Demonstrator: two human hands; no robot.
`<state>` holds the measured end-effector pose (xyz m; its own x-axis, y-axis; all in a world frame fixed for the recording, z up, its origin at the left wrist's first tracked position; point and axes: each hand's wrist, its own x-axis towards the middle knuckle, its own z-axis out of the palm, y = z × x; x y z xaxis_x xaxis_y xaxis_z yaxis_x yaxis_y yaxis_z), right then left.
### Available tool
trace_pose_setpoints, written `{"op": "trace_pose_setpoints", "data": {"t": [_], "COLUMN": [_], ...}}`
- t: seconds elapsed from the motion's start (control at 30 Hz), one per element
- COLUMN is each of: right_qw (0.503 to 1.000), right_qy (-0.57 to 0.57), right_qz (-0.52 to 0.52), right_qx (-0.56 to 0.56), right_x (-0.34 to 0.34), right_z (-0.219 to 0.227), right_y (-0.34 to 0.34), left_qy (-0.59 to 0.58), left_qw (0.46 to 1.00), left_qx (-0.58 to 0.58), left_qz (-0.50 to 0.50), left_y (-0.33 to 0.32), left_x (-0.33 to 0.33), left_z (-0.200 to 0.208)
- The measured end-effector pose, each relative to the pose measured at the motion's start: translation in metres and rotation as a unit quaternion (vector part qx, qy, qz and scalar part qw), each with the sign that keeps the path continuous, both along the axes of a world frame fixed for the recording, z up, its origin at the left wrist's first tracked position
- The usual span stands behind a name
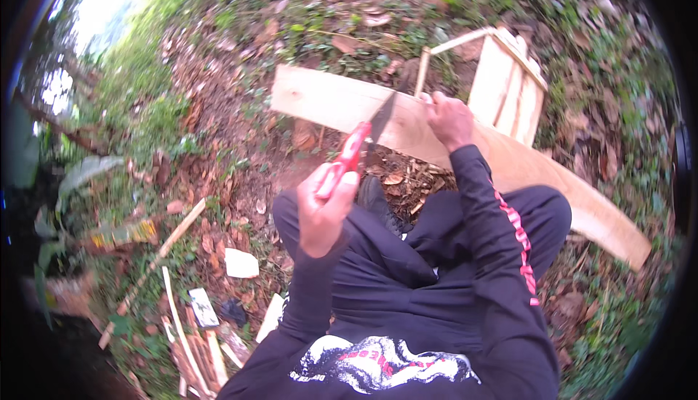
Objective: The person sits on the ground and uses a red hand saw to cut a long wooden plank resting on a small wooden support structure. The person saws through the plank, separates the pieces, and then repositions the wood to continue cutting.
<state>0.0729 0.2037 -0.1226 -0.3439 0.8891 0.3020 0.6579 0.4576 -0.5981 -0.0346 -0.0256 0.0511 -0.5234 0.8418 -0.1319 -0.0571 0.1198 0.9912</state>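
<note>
A long pale plank (331, 95) lies slantwise in front of me, its right part passing over my right knee. In my left hand (325, 207) is the red handle of a handsaw (350, 154), fingers wrapped round it. The saw's dark blade (384, 115) points away from me and crosses the plank left of its middle; whether it has cut into the wood cannot be made out. My right hand (448, 119) presses on the plank just right of the blade, its fingers curled at the far edge.
Beyond the plank stands a small wooden frame with slats (509, 84). At lower left lie a long stick (156, 265), thin wood strips (190, 349), a pale wood block (241, 263) and a small whitish rectangular thing (203, 308). Leaves and low plants cover the ground.
</note>
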Motion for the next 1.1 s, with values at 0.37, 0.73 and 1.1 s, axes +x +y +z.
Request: {"op": "trace_pose_setpoints", "data": {"t": [0.37,0.73,1.1], "right_qw": [0.990,0.962,0.956], "right_qy": [-0.126,-0.211,-0.274], "right_qz": [0.009,-0.152,-0.108], "right_qx": [-0.061,0.085,0.005], "right_x": [0.132,0.116,0.070], "right_z": [0.054,0.129,0.059], "right_y": [-0.072,-0.101,-0.073], "left_qy": [0.141,0.179,0.108], "left_qw": [0.985,0.939,0.977], "left_qx": [0.095,0.283,0.136], "left_qz": [-0.023,-0.075,-0.126], "left_y": [-0.093,-0.064,-0.047], "left_x": [-0.069,-0.116,-0.153], "left_z": [-0.010,-0.038,-0.087]}}
